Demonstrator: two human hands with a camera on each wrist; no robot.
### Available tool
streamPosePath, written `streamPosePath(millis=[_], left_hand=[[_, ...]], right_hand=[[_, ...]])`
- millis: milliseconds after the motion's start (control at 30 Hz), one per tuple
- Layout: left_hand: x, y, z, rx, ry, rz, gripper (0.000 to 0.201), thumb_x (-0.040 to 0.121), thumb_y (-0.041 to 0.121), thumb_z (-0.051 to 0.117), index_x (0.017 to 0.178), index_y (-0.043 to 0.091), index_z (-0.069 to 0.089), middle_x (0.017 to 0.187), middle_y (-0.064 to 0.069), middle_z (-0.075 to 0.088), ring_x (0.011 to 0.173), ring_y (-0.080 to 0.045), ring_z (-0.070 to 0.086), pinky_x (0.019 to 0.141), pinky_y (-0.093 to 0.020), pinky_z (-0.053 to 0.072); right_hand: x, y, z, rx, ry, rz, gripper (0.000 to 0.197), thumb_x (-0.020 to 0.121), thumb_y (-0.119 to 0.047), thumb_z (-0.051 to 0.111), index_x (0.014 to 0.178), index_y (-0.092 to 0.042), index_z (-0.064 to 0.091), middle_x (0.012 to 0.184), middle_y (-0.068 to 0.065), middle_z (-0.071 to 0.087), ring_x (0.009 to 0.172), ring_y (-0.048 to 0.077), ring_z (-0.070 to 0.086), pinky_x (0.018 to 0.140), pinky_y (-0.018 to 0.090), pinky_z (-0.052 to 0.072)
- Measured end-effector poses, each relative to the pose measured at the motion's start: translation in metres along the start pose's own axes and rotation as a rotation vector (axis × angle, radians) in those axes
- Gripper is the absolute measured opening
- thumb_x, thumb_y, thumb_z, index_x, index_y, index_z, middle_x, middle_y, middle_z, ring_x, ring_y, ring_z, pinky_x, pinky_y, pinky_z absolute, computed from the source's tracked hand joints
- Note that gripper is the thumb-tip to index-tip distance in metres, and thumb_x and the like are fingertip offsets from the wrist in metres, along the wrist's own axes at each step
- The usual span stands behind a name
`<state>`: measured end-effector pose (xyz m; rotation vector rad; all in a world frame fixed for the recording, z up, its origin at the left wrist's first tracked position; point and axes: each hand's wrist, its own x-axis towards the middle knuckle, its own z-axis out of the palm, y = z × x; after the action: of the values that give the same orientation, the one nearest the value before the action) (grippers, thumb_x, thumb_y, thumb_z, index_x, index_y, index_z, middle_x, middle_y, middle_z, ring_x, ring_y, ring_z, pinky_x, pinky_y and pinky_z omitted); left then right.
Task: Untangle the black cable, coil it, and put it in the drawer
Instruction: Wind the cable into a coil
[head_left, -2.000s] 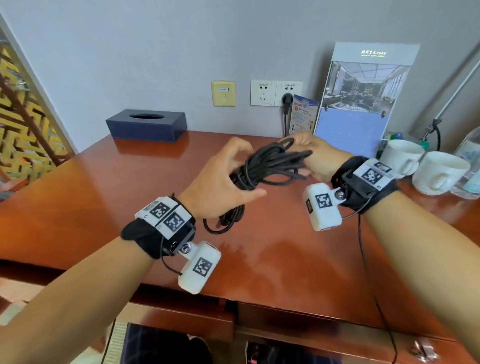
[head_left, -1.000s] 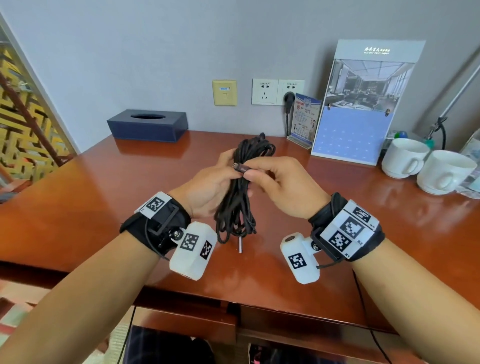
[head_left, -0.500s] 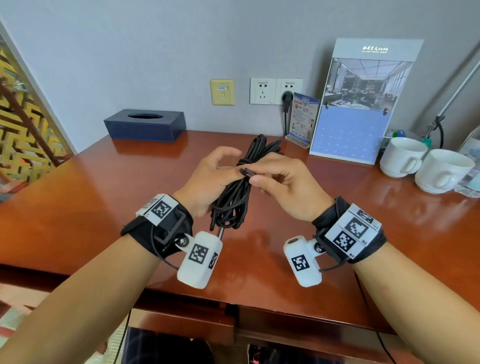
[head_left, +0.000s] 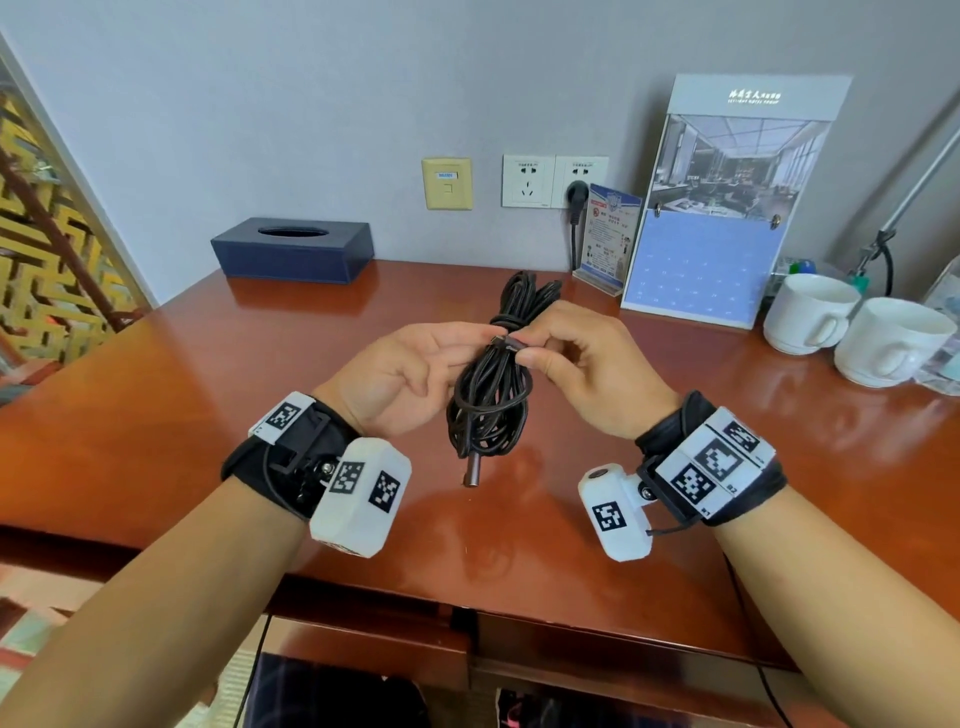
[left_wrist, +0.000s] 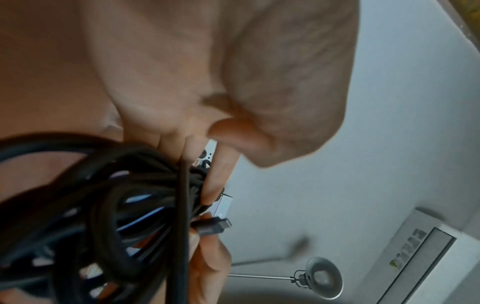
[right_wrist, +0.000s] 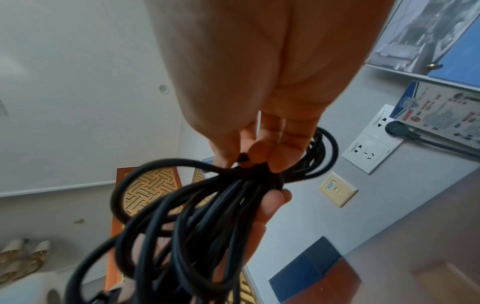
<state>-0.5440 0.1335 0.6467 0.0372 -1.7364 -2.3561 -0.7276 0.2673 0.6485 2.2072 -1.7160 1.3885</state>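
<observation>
The black cable (head_left: 491, 395) is a coiled bundle held upright above the red-brown desk (head_left: 156, 415), cinched at its middle. My left hand (head_left: 457, 348) grips the bundle at that waist, thumb on top and fingers behind. My right hand (head_left: 535, 345) pinches the small connector end (head_left: 511, 343) against the waist. The other plug (head_left: 471, 473) hangs free below the loops. The left wrist view shows the cable (left_wrist: 130, 205) and connector (left_wrist: 211, 225) close up. In the right wrist view the loops (right_wrist: 194, 216) fan out below my fingers.
A dark blue tissue box (head_left: 293, 249) sits at the back left. A calendar stand (head_left: 711, 260), a small card (head_left: 605, 234) and two white cups (head_left: 810, 312) stand at the back right. Closed drawer fronts (head_left: 597, 644) run under the desk's front edge.
Two seconds ago the bundle lay sideways between my hands farther back. It now stands upright nearer me, with my right hand pinching the connector at its waist.
</observation>
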Motion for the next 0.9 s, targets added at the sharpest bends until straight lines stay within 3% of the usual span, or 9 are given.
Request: streamPosePath(millis=[67, 133, 200, 267, 400, 533, 600, 733, 900], left_hand=[[0.002, -0.003, 0.001, 0.081, 0.025, 0.014, 0.080, 0.066, -0.020, 0.042, 0.145, -0.016, 0.031, 0.144, -0.036, 0.041, 0.124, -0.038, 0.051, 0.108, -0.051, 0.039], [0.003, -0.005, -0.001, 0.142, 0.071, 0.030, 0.067, 0.078, -0.019, 0.048, 0.144, -0.014, 0.036, 0.143, -0.036, 0.045, 0.124, -0.037, 0.054, 0.108, -0.049, 0.041], [0.004, -0.006, -0.002, 0.141, 0.153, 0.045, 0.062, 0.076, -0.016, 0.055, 0.137, -0.011, 0.045, 0.134, -0.030, 0.057, 0.118, -0.033, 0.060, 0.103, -0.045, 0.046], [0.005, -0.006, 0.000, 0.075, 0.208, 0.055, 0.057, 0.069, -0.016, 0.052, 0.124, -0.003, 0.054, 0.121, -0.020, 0.067, 0.106, -0.028, 0.066, 0.094, -0.040, 0.051], [0.009, -0.011, 0.002, 0.012, 0.332, 0.060, 0.028, 0.080, 0.005, 0.055, 0.107, 0.006, 0.061, 0.104, -0.015, 0.068, 0.090, -0.026, 0.062, 0.084, -0.039, 0.049], [0.009, -0.015, 0.005, 0.173, 0.359, 0.043, 0.035, 0.083, -0.016, 0.058, 0.113, 0.002, 0.056, 0.095, -0.012, 0.074, 0.084, -0.021, 0.071, 0.079, -0.030, 0.057], [0.011, -0.016, 0.006, 0.271, 0.428, 0.031, 0.037, 0.083, -0.026, 0.053, 0.106, 0.003, 0.058, 0.085, -0.008, 0.076, 0.074, -0.015, 0.071, 0.070, -0.025, 0.057], [0.020, -0.024, 0.012, 0.381, 0.578, 0.050, 0.038, 0.079, -0.029, 0.056, 0.093, 0.006, 0.063, 0.069, -0.004, 0.071, 0.057, -0.008, 0.064, 0.056, -0.019, 0.051], [0.032, -0.031, 0.012, 0.525, 0.663, 0.116, 0.040, 0.071, -0.027, 0.066, 0.083, 0.010, 0.066, 0.075, -0.007, 0.073, 0.066, -0.014, 0.065, 0.068, -0.027, 0.057]], right_hand=[[0.002, 0.003, -0.001, -0.056, -0.009, -0.021, 0.011, 0.094, -0.012, 0.063, 0.095, -0.005, 0.071, 0.082, 0.006, 0.064, 0.075, 0.024, 0.056, 0.069, 0.036, 0.047], [0.001, 0.006, -0.001, -0.088, -0.004, -0.046, 0.012, 0.095, -0.011, 0.061, 0.096, -0.004, 0.071, 0.084, 0.005, 0.065, 0.078, 0.023, 0.058, 0.071, 0.037, 0.047], [0.000, 0.008, 0.000, -0.117, -0.008, -0.080, 0.013, 0.097, -0.011, 0.060, 0.098, -0.004, 0.070, 0.087, 0.003, 0.065, 0.080, 0.022, 0.058, 0.073, 0.035, 0.048], [0.000, 0.008, 0.000, -0.153, -0.025, -0.103, 0.014, 0.098, -0.012, 0.059, 0.101, -0.004, 0.070, 0.090, 0.004, 0.064, 0.083, 0.022, 0.059, 0.075, 0.034, 0.048], [0.002, 0.009, 0.000, -0.187, -0.063, -0.123, 0.014, 0.098, -0.011, 0.058, 0.103, -0.004, 0.069, 0.093, 0.006, 0.063, 0.084, 0.022, 0.059, 0.076, 0.034, 0.049], [0.000, 0.008, 0.000, -0.187, -0.127, -0.080, 0.009, 0.096, -0.010, 0.060, 0.098, -0.007, 0.069, 0.086, 0.004, 0.061, 0.078, 0.020, 0.056, 0.071, 0.030, 0.044], [0.000, 0.004, 0.000, -0.127, -0.135, -0.002, 0.005, 0.093, -0.008, 0.063, 0.092, -0.010, 0.068, 0.080, 0.002, 0.058, 0.073, 0.017, 0.051, 0.068, 0.027, 0.041], [0.010, -0.006, -0.001, -0.109, -0.190, 0.124, 0.013, 0.091, -0.008, 0.066, 0.080, -0.014, 0.062, 0.077, 0.002, 0.057, 0.071, 0.020, 0.052, 0.068, 0.030, 0.042], [0.026, -0.009, -0.006, -0.233, -0.404, 0.178, 0.004, 0.089, -0.010, 0.067, 0.088, -0.010, 0.071, 0.087, 0.002, 0.062, 0.079, 0.017, 0.054, 0.071, 0.027, 0.039]])
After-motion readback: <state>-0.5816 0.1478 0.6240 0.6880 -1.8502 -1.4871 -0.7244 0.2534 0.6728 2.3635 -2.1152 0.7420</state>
